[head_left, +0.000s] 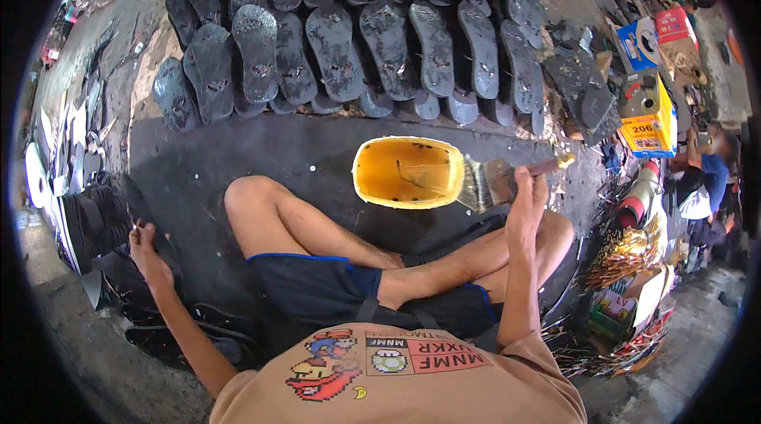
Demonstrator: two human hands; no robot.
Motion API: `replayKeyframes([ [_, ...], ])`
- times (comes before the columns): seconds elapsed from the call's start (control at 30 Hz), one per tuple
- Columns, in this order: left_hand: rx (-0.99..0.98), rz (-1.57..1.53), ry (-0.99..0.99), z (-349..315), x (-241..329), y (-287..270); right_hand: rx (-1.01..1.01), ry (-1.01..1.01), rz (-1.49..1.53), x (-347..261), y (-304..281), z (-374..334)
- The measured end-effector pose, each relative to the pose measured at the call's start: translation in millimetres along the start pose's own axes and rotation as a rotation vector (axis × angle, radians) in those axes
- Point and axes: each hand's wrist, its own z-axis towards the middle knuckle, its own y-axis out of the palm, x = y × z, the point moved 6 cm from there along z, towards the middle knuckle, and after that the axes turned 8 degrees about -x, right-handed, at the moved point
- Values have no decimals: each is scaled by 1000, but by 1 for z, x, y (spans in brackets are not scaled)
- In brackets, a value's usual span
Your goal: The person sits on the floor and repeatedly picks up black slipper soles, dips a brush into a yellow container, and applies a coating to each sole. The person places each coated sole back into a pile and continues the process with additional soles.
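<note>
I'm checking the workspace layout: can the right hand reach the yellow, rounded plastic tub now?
Probably yes: the right hand holds a flat, brown-handled brush with bristles beside the tub, and nothing visible blocks the way.

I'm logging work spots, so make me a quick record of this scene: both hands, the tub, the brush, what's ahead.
Right hand: grips wide brush by its handle
Left hand: beside black strap-like pieces; grip unclear
Tub: yellowish, amber liquid inside
Brush: bristles at tub's right rim; contact unclear
Ahead: rows of dark sandal soles
</note>
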Motion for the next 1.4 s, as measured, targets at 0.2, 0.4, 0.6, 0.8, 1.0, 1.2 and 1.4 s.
replayKeyframes([
  [0.2, -405, 1077, 743, -219, 65, 178, -551, 255, 42, 36, 22, -36],
  [0.4, -434, 945, 570, -230, 57, 190, -307, 321, 1037, -49, 3, 18],
  [0.6, -996, -903, -313, -251, 51, 282, -476, 196, 1023, -94, 30, 16],
  [0.8, -1012, -1018, -532, -275, 52, 322, -722, -811, 106, -147, 91, -86],
  [1.0, -1215, -1004, -420, -270, 40, 314, -198, -925, 35, -169, 93, -47],
  [1.2, -1075, -916, -383, -253, 28, 301, -485, -551, 124, -124, 84, -88],
  [1.4, -1101, -858, -335, -263, 26, 300, -199, -726, 121, -167, 46, -64],
])
